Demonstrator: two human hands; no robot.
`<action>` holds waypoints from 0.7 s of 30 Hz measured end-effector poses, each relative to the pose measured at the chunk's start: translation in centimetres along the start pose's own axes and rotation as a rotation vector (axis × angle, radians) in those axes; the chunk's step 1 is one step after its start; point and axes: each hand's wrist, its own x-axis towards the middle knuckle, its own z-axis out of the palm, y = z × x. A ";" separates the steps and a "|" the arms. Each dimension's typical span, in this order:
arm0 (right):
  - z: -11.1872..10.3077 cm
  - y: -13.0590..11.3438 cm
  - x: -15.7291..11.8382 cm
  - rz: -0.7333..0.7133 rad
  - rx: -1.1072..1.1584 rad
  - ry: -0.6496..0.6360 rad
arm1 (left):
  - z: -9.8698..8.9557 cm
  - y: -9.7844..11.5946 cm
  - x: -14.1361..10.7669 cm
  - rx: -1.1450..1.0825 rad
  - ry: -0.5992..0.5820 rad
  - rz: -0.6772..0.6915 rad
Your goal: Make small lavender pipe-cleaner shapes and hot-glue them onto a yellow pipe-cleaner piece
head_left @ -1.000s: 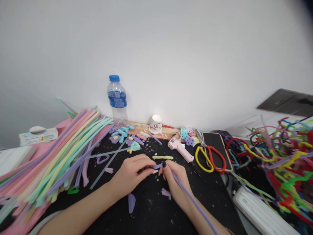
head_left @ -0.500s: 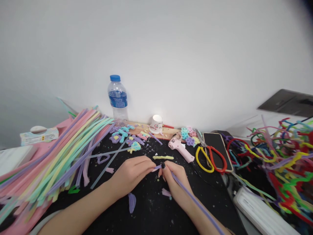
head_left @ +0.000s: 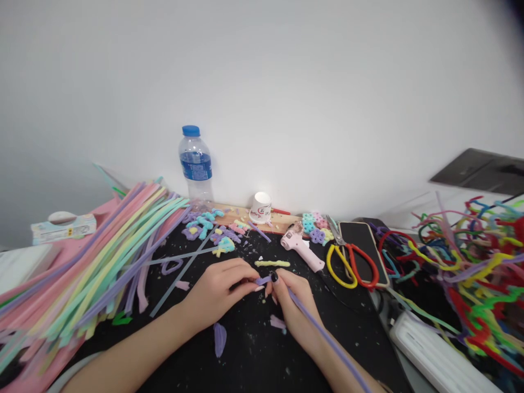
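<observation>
A long purple pipe cleaner (head_left: 323, 329) runs back along my right forearm, and its near end sits between my two hands. My right hand (head_left: 290, 292) is closed in a pinch on it close to that end. The fingertips of my left hand (head_left: 231, 285) are closed on the tip. Just beyond my fingers lies a short yellow pipe cleaner piece (head_left: 272, 263). A purple petal-shaped piece (head_left: 220, 339) rests on the black mat below my left hand, and a pale purple scrap (head_left: 277, 322) lies between my wrists.
Many pastel pipe cleaners (head_left: 118, 256) are piled at left. Behind stand a bottle (head_left: 196, 165) and paper cup (head_left: 261, 208). A pink glue gun (head_left: 302, 250), scissors (head_left: 347, 265) and phone (head_left: 364, 248) lie right, before tangled bright pipe cleaners (head_left: 483, 289) and a white power strip (head_left: 438, 355).
My left fingers have shifted slightly on the purple pipe cleaner's tip, with the thumb lower and a small gap opening between thumb and fingers. My right hand keeps its pinch.
</observation>
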 end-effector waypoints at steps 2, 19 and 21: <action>0.0 0.2 0.0 0.003 0.004 -0.017 | 0.0 -0.1 0.0 0.002 0.004 0.008; -0.1 -0.1 0.1 0.033 0.010 -0.048 | 0.1 -0.7 -0.4 0.079 -0.026 0.151; -0.1 0.1 0.1 0.035 0.005 -0.064 | 0.1 -0.9 -0.4 0.082 -0.048 0.170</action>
